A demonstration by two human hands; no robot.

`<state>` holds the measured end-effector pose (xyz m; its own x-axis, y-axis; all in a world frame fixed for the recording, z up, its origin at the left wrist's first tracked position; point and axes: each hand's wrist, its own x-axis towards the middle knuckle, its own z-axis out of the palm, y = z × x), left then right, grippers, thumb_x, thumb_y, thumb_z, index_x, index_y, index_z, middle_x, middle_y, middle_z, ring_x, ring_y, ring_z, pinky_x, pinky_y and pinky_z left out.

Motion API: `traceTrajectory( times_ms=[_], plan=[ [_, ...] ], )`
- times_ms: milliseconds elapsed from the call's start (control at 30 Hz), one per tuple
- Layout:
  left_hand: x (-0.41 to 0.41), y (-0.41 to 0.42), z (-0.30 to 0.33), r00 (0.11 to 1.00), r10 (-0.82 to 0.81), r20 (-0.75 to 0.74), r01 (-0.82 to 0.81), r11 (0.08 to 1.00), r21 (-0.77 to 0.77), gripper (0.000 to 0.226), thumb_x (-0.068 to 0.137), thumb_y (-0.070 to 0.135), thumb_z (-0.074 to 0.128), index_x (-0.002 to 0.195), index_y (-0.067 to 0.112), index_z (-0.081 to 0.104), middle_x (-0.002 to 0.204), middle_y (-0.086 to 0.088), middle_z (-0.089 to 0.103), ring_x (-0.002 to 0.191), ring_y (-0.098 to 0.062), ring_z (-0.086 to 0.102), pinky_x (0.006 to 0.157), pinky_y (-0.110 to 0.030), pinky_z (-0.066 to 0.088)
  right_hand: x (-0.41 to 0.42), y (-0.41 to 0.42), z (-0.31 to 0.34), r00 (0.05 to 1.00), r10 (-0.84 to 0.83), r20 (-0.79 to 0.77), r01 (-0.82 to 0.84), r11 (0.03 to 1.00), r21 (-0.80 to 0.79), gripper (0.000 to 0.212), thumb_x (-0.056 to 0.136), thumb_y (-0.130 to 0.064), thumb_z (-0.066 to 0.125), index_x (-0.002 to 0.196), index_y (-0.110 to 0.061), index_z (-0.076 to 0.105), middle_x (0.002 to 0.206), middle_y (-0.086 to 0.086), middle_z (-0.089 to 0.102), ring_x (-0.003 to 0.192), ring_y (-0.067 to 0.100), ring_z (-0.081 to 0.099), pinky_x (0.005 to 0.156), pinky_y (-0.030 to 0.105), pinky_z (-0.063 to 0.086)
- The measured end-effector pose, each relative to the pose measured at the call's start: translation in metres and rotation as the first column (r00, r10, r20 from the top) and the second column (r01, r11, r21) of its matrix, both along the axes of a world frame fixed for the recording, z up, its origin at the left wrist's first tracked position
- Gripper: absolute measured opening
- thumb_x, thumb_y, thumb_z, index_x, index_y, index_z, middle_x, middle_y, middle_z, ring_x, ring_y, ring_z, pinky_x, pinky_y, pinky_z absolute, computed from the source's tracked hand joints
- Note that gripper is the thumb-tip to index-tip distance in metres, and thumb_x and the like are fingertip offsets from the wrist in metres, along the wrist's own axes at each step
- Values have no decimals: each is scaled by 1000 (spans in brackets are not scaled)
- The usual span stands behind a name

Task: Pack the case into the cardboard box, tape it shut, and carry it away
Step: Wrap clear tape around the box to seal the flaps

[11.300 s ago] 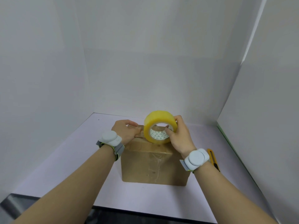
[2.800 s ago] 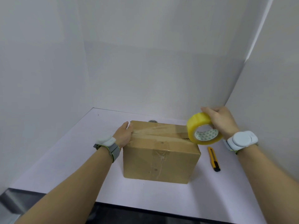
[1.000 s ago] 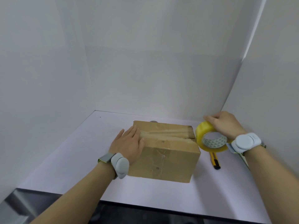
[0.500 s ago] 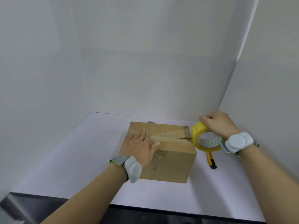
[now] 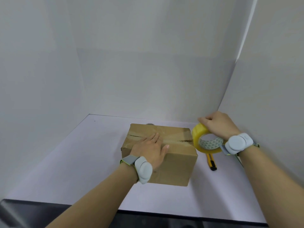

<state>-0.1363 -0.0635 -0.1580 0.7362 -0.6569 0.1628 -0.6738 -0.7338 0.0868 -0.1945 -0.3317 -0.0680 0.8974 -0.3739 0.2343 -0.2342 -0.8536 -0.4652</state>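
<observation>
- Head view: my left hand [image 5: 150, 149] lies flat on top of the cardboard box [image 5: 174, 163], fingers straight and together, pointing toward the far right, thumb spread toward the near right edge of the lid. It presses on the top and grips nothing.
- My right hand [image 5: 217, 125] curls over the yellow tape roll [image 5: 201, 140], fingers wrapped across its far top rim, holding it upright on edge just beside the right end of the box.
- A strip of clear tape runs from the roll leftward along the top seam of the box, passing under my left fingers.
- The box sits on the white table [image 5: 74, 162], about the middle, its 2 top flaps folded down and meeting at the seam. The flap edges look ragged near the right end.
- The case is out of sight; I cannot tell from here whether it is inside the closed box.
- A yellow utility knife [image 5: 211, 162] lies on the table to the right of the box, below the roll, well clear of my fingers.
- I wear 1 grey wrist device [image 5: 143, 169] on my left arm and another wrist device [image 5: 238, 143] on my right.
- A small round object [image 5: 149, 124] peeks out behind the far edge of the box; too hidden to identify.
</observation>
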Motion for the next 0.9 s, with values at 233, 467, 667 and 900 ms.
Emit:
traceTrajectory(
  times_ms=[233,467,667,900],
  plan=[
    [-6,-23,-4,998,-60,24,60,998,6,69,106,54,13,161,14,25,170,-3,22,157,-16,16,126,-37,12,4,-1,0,1000,11,-7,-11,999,-33,53,97,-45,58,59,-17,32,52,0,27,52,20,29,55,33,26],
    [-11,-37,-11,995,-38,95,40,999,-15,72,105,57,15,158,13,34,166,-4,32,154,-16,25,125,-37,19,4,-1,3,1000,8,-29,-11,995,-99,54,97,-46,57,57,-18,33,51,0,29,52,20,30,53,33,27],
    [-12,-34,-15,991,-3,135,7,1000,-31,83,98,63,5,156,14,39,163,-3,39,152,-14,32,122,-35,26,1,0,3,998,19,-53,-26,990,-141,52,95,-45,57,59,-17,33,51,0,27,52,20,28,54,34,27],
    [-16,-35,-14,987,32,158,-24,998,-49,87,95,66,3,152,16,46,159,-2,45,147,-15,40,118,-35,31,-11,-14,-2,990,-59,-128,31,978,-208,46,90,-39,59,57,-17,36,55,4,35,55,22,33,56,35,30]
  ],
)
